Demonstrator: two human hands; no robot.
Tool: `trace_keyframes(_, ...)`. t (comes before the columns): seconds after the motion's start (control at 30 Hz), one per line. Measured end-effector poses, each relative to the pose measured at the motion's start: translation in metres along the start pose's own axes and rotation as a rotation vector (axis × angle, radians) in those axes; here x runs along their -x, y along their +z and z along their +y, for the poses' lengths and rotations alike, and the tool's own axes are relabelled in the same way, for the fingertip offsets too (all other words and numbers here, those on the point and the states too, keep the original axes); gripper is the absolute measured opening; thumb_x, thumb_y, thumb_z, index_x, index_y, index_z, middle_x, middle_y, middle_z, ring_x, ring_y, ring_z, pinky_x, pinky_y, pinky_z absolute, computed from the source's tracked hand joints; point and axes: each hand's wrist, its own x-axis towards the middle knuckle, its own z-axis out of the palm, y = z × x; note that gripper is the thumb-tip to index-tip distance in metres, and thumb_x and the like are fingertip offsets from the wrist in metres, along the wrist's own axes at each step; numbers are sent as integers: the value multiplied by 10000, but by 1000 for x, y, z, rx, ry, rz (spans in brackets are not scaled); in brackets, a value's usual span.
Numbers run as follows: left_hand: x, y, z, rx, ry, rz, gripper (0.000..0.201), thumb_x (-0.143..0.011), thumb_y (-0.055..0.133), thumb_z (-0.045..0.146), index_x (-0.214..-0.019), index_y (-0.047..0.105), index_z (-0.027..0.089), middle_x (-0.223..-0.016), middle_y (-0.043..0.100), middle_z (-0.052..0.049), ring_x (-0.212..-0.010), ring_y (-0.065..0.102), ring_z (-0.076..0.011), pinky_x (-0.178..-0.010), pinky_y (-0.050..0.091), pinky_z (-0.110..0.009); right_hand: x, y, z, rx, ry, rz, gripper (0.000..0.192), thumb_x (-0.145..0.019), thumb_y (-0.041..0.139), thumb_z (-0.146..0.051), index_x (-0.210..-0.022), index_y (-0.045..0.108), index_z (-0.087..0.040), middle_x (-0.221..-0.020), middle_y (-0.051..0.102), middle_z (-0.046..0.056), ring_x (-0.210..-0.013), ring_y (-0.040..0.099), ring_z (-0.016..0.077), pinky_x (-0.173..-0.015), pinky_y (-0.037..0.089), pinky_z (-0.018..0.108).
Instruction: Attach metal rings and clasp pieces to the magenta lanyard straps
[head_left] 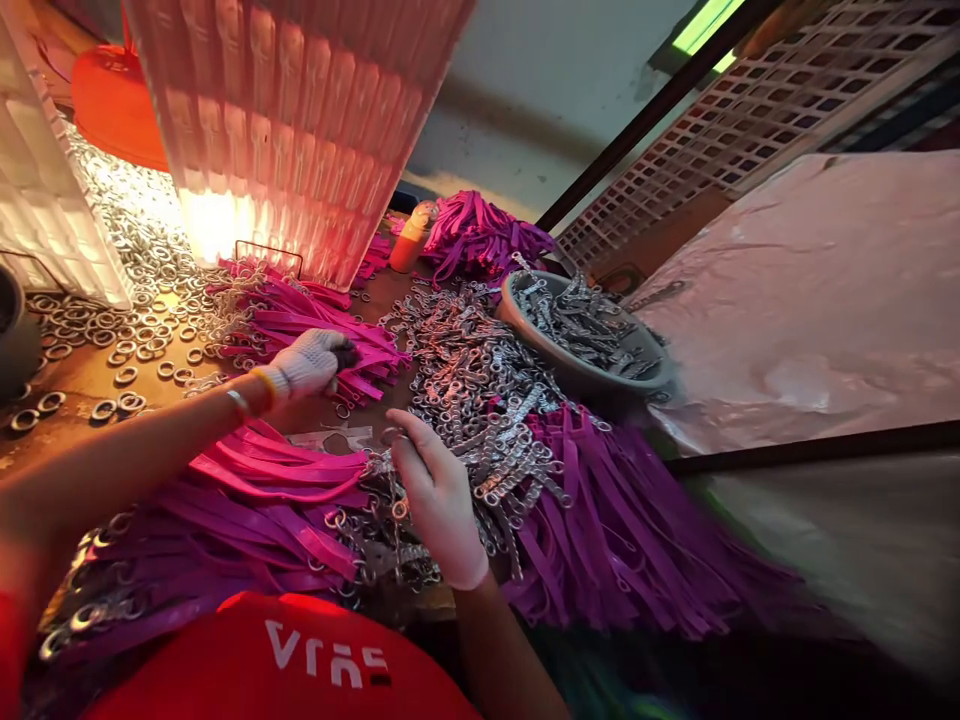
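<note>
Pinching a small metal ring [391, 436] between thumb and forefinger of my gloved right hand [439, 505], at table centre. My left hand [309, 363], also gloved, sits at 11 o'clock from it, fingers curled shut on the ends of pink straps [330, 335]. Metal clasps [472, 375] are heaped at 1 o'clock, touching purple straps [622, 520]. A bowl [592, 380] of clasps stands at 2 o'clock. Loose rings [112, 340] spread at 10 o'clock.

Dim scene, lamp glare upper left, blurred edges
</note>
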Motion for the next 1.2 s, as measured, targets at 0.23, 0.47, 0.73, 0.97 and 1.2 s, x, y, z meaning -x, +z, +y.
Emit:
trace_keyframes(0.23,118,0,-3,576,-217,-99,164,-857,491,285,-743,533,175,-531,506,26,-386,414,-85,-375,313,-192,-11,38,-16,353,-372,-142,334,-1018,436,-229,-1276,638,-165,-1103,746,105,-996,698,205,-884,504,283)
trace_keyframes(0.47,152,23,-31,152,59,-83,79,-783,561,213,-771,621,164,-738,657,-27,-654,566,-137,-614,433,-225,7,48,-26,842,-482,-302,258,-992,465,-193,-1128,683,-167,-795,690,63,-671,639,176,-593,383,254)
trace_keyframes(0.73,158,39,-42,430,-150,-164,214,-871,498,332,-819,608,156,-545,526,20,-458,451,-117,-444,326,-222,15,38,-26,756,-331,-426,455,-974,551,-273,-1411,490,-161,-1076,750,96,-911,713,216,-732,464,274)
trace_keyframes(0.97,164,48,-42,187,-110,-131,233,-875,486,283,-704,578,155,-560,546,2,-503,465,-117,-475,304,-217,21,48,-23,947,-244,-585,278,-969,551,-388,-1071,605,-136,-762,746,80,-716,725,235,-567,365,277)
trace_keyframes(1.2,155,10,-39,10,61,-253,169,-729,520,110,-723,678,167,-728,681,-32,-657,551,-159,-624,395,-247,33,46,-13,949,-419,-559,304,-981,550,-436,-944,602,-139,-651,706,67,-560,672,206,-494,259,286)
